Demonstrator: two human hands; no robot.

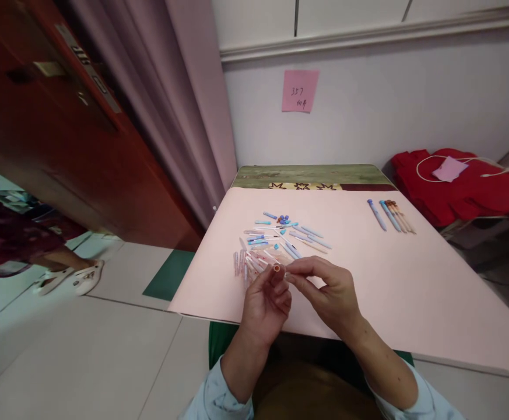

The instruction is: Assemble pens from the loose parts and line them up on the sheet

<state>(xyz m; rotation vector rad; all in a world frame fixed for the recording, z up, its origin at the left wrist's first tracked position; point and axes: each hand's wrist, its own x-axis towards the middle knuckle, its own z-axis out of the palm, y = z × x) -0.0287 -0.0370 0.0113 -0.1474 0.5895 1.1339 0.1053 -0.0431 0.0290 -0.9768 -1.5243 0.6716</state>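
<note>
My left hand (266,303) is closed on a short pinkish pen barrel (277,269), its open end facing up. My right hand (327,289) pinches something small and thin right beside that open end; I cannot make out what it is. Both hands hover over the near edge of a pink table cover (411,280). Just beyond my fingers lies a heap of loose pen parts (276,239): clear pink barrels, blue barrels, thin refills and small blue caps.
Several assembled pens (392,214) lie side by side at the far right of the cover. A red cloth (459,186) with a white cord lies on a seat at right. A wooden door stands left; another person's sandalled feet (73,279) are on the floor.
</note>
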